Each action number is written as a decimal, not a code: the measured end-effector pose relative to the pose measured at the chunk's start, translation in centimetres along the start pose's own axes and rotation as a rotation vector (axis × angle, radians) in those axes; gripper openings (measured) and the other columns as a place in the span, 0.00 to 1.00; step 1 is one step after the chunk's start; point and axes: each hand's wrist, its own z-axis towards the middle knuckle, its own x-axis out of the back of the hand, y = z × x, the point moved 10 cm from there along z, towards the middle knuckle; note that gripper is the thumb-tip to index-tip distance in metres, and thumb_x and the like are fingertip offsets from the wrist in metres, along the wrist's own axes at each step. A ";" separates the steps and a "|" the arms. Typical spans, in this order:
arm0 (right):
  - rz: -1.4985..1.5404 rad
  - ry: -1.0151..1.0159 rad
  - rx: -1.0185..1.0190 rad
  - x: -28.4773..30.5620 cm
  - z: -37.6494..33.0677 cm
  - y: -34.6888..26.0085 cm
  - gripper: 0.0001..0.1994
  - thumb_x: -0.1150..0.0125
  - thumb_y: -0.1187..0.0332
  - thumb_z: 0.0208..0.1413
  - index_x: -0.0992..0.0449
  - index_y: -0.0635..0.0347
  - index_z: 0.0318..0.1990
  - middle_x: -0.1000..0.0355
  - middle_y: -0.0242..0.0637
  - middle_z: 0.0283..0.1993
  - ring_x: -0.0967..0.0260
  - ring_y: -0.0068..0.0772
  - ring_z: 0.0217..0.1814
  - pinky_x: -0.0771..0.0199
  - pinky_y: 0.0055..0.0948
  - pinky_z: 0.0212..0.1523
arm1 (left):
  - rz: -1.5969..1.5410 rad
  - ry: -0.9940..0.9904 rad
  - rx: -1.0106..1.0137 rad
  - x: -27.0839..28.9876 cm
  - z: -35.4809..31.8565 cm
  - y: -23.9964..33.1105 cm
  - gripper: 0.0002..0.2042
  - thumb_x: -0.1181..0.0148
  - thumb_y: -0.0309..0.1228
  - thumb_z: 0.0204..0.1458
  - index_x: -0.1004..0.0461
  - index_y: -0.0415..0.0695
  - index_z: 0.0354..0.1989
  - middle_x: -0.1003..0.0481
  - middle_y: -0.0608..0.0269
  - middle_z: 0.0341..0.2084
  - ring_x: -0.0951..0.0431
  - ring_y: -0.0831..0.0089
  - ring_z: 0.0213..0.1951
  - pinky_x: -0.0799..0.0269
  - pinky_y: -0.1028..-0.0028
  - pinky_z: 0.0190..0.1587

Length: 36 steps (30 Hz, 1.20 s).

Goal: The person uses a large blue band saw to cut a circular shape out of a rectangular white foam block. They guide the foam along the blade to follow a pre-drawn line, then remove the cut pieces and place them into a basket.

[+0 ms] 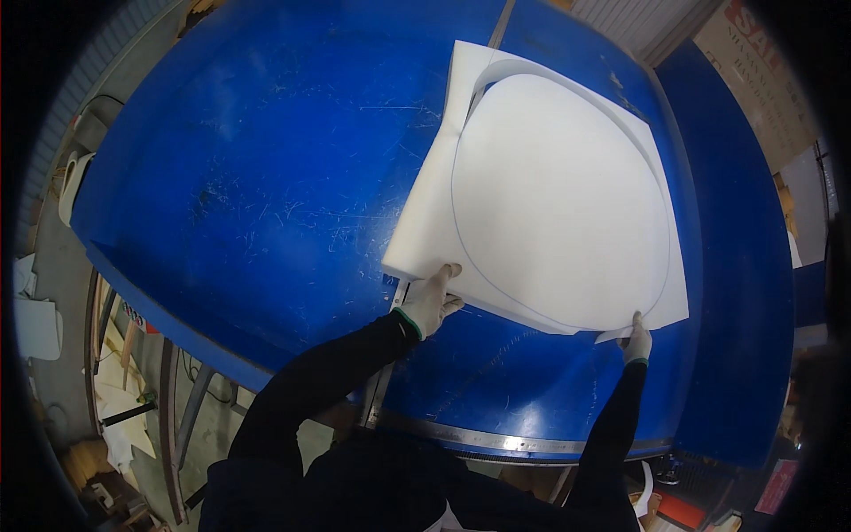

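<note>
A thick white foam sheet [558,195] lies on a blue tabletop [292,177], right of the middle. A rounded outline is drawn on it, and a curved gap parts the foam along the outline's upper side. My left hand [430,301], in a pale glove with a green cuff, grips the sheet's near left corner, its thumb on top and other fingers by the lower edge. At the near right edge my right hand [636,343], gloved alike, pinches the foam with its thumb on top. The fingers under the sheet are partly hidden.
A thin metal strip [502,25] runs down to the sheet's far left part. A metal-edged slot [379,390] crosses the near tabletop. Along the near edge runs a metal rail [523,443]. White offcuts [40,328] lie on the floor at left.
</note>
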 end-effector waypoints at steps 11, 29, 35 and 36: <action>0.024 0.045 -0.033 -0.5 -1.5 0.8 0.19 0.35 0.51 0.64 0.26 0.59 0.47 0.24 0.32 0.35 0.25 0.27 0.30 0.30 0.28 0.25 | 0.034 0.038 -0.016 0.8 0.7 1.3 0.29 0.37 0.38 0.59 0.38 0.38 0.64 0.34 0.43 0.60 0.31 0.47 0.63 0.29 0.52 0.64; 0.010 0.105 -0.034 -0.5 -2.7 1.0 0.21 0.34 0.49 0.63 0.27 0.59 0.44 0.25 0.34 0.33 0.26 0.27 0.28 0.28 0.29 0.24 | 0.071 0.017 -0.005 0.5 1.7 3.5 0.29 0.40 0.42 0.61 0.38 0.40 0.66 0.36 0.45 0.63 0.32 0.48 0.64 0.30 0.53 0.66; 0.071 0.081 -0.042 -1.3 -3.2 1.3 0.20 0.34 0.51 0.63 0.28 0.60 0.43 0.25 0.34 0.32 0.26 0.28 0.28 0.27 0.29 0.25 | 0.090 0.005 -0.027 0.6 2.1 4.3 0.29 0.41 0.42 0.62 0.39 0.39 0.66 0.37 0.44 0.64 0.33 0.46 0.65 0.31 0.52 0.66; 0.079 0.082 -0.052 -1.6 -3.4 1.3 0.19 0.34 0.51 0.63 0.28 0.60 0.43 0.26 0.33 0.32 0.26 0.27 0.28 0.27 0.29 0.25 | 0.082 0.025 -0.034 0.8 2.3 4.3 0.29 0.39 0.42 0.60 0.37 0.39 0.64 0.36 0.45 0.61 0.31 0.47 0.61 0.29 0.53 0.63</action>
